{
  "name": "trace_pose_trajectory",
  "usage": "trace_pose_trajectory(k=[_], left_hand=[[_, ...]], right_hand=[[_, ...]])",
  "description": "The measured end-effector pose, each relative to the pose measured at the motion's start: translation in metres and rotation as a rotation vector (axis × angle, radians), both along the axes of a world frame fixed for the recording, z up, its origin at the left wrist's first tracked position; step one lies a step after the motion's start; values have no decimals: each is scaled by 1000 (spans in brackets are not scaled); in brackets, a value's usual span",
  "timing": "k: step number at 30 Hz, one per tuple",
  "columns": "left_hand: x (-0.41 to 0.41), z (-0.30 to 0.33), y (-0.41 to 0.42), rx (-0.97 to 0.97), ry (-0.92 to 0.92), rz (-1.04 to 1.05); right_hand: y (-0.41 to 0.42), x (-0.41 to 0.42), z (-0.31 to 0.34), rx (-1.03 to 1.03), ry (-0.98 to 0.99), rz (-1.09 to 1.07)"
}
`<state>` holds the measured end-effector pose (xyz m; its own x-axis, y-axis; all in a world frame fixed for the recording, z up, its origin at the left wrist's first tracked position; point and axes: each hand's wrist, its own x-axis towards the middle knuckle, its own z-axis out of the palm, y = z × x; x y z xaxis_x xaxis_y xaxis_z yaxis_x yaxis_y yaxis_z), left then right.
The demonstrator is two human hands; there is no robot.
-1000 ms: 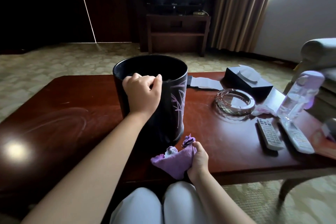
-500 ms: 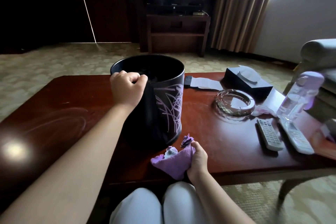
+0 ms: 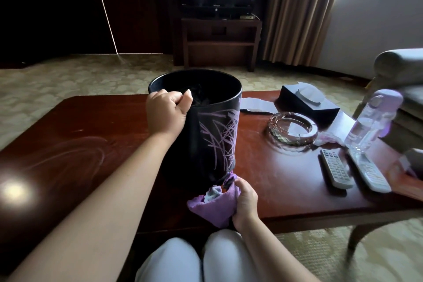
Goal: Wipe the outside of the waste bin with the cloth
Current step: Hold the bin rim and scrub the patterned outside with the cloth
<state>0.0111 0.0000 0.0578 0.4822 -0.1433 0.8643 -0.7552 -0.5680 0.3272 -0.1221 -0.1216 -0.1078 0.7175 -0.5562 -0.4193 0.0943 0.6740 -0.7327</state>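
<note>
Head view: left hand [image 3: 166, 113] grips waste bin [image 3: 212, 144] rim; right hand [image 3: 245, 201] clutches cloth [image 3: 210, 207] at bin's base.

Glass ashtray [image 3: 293, 129], two remotes [image 3: 336, 171], bottle [image 3: 372, 127], tissue box [image 3: 307, 104].

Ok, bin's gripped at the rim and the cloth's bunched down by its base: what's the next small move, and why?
Probably bring the right hand up to press the purple cloth flat on the waste bin wall near its base and start wiping upward. The left hand grips the rim and steadies the bin, while the cloth is bunched at the table edge beside the base, seemingly not wiping yet.
</note>
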Motion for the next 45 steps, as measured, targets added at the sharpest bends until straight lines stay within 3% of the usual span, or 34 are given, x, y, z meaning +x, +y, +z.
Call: trace_pose_trajectory(k=[6, 11, 14, 18, 21, 27, 31, 35, 45], left_hand=[[0, -3, -1, 11, -80, 74], [3, -8, -1, 5, -197, 141], [5, -9, -2, -3, -211, 143], [5, -10, -2, -25, -201, 133], [5, -11, -4, -41, -192, 136], [6, -11, -2, -42, -174, 132], [5, -13, -4, -52, -191, 139], [5, -11, -2, -40, -182, 133], [4, -10, -3, -41, -213, 128]], right_hand=[[12, 6, 1, -54, 32, -127], [20, 21, 9, -419, -34, -82], [20, 35, 10, -578, 57, -66], [4, 42, 5, -620, 264, -59], [1, 38, 3, -667, 227, 37], [-7, 42, 8, -599, 256, 6], [-7, 34, 11, -618, 110, 57], [-13, 44, 15, -554, 196, -40], [-24, 47, 10, -628, 289, 139]])
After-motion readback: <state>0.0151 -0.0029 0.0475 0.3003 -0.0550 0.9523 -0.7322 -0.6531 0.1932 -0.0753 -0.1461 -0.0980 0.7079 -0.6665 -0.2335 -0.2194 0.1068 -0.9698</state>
